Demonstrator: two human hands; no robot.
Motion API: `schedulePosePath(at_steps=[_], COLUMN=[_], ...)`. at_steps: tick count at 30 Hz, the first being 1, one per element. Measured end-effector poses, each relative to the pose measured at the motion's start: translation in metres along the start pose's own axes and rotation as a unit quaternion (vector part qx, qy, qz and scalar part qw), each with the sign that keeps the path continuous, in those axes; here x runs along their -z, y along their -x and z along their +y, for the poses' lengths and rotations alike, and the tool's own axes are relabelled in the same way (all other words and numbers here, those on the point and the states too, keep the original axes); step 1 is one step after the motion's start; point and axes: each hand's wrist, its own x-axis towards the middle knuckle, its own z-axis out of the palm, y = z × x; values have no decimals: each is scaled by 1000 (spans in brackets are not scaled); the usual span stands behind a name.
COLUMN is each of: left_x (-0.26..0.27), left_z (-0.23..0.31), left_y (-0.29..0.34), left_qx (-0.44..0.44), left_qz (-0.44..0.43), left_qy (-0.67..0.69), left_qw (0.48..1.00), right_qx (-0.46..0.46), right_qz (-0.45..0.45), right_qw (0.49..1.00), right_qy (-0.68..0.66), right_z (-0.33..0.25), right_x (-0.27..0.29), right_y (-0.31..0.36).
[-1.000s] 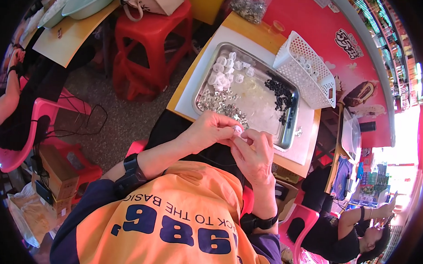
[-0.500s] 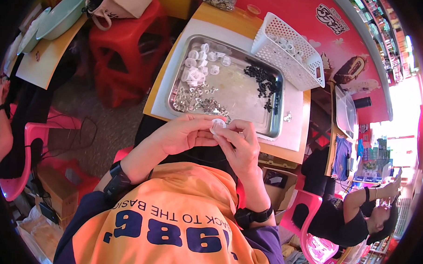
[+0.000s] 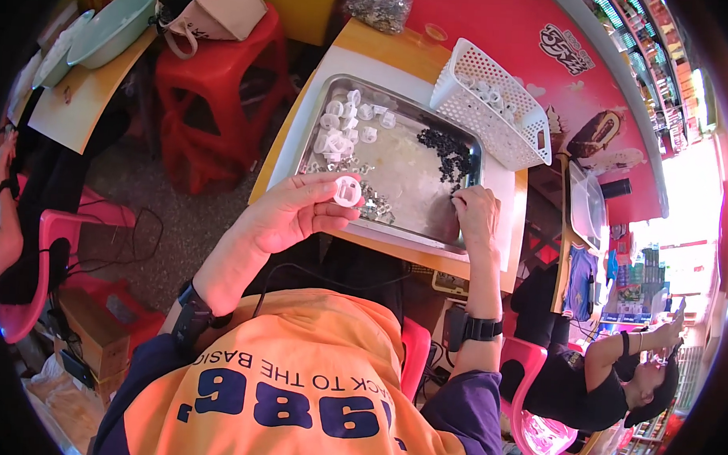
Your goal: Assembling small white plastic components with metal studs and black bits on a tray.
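1. The left hand [image 3: 288,217] is raised just in front of the near edge of the metal tray [image 3: 416,217], its grip closed on a white plastic ring [image 3: 348,190] pinched between thumb and fingertips.
2. The ring is held up in the air, over the tray's near left corner, and faces the camera.
3. The right hand [image 3: 476,219] rests on the tray's near right part, fingers curled down next to a pile of small black parts [image 3: 451,154]; its grip looks closed, but whether it has hold of anything cannot be told.
4. The tray lies on a bench [image 3: 321,73] with a white mat under it.
5. In the tray's far left corner lies a heap of white rings [image 3: 343,126], and along its near left side a scatter of small silver parts [image 3: 373,204].
6. A white plastic basket [image 3: 484,111] stands just beyond the tray's far right corner, holding more white pieces.
7. A red stool [image 3: 212,102] stands to the left of the bench with a beige bag [image 3: 219,10] on it.
8. Another person [image 3: 607,380] sits at the lower right on a pink chair.
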Motion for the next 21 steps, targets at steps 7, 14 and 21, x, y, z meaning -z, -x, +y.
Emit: schedulePosePath(at_steps=[7,14,21], left_x=[3,1,-5], left_z=[2,3,9], left_y=[-1,1,3], left_qx=[-4,14,21], left_qz=[-3,-8,14], left_qy=[20,16,20], left_qw=[1000,1000,999], right_qx=[62,16,-176], right_qz=[18,58,0], right_qw=[996,998,950], right_qy=[63,13,-258], right_z=[-8,-16,-47], right_x=[1,0,27], right_y=[7,5,6])
